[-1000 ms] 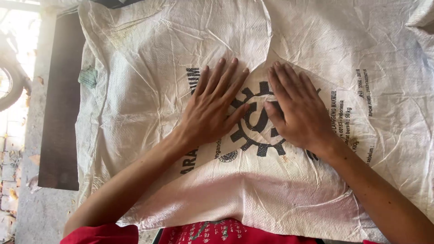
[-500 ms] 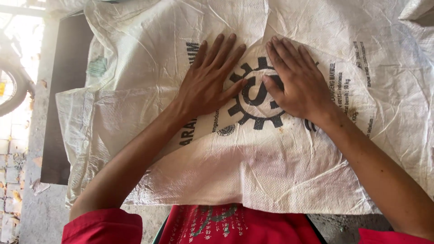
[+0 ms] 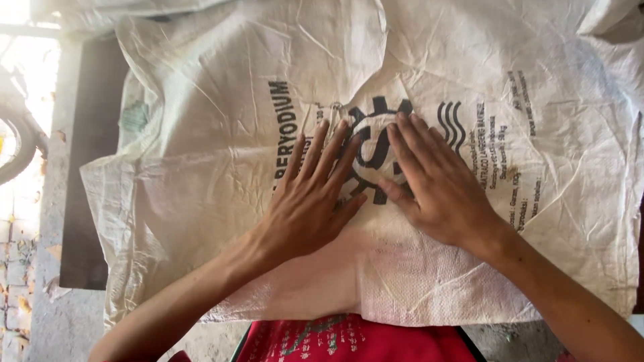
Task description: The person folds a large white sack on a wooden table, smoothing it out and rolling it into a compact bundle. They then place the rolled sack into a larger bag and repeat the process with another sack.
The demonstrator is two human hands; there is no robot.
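Note:
A large white woven sack point(image 3: 215, 121) with black printing and a gear-shaped emblem lies spread and creased over a dark table. My left hand point(image 3: 312, 198) rests flat on it with fingers spread, palm down, just left of the emblem. My right hand point(image 3: 436, 184) lies flat beside it, fingers apart, covering the emblem's right part. Both press on the cloth and neither holds anything. The two hands almost touch at the thumbs.
The dark table top point(image 3: 90, 134) shows at the left, past the sack's edge. Beyond it is a grey concrete floor point(image 3: 54, 315) with bits of debris and bright sunlight. Red clothing point(image 3: 349, 338) is at the bottom edge.
Both hands have slid back along the sack toward me, staying flat. The sack now shows more of its printed side, and the view has shifted slightly.

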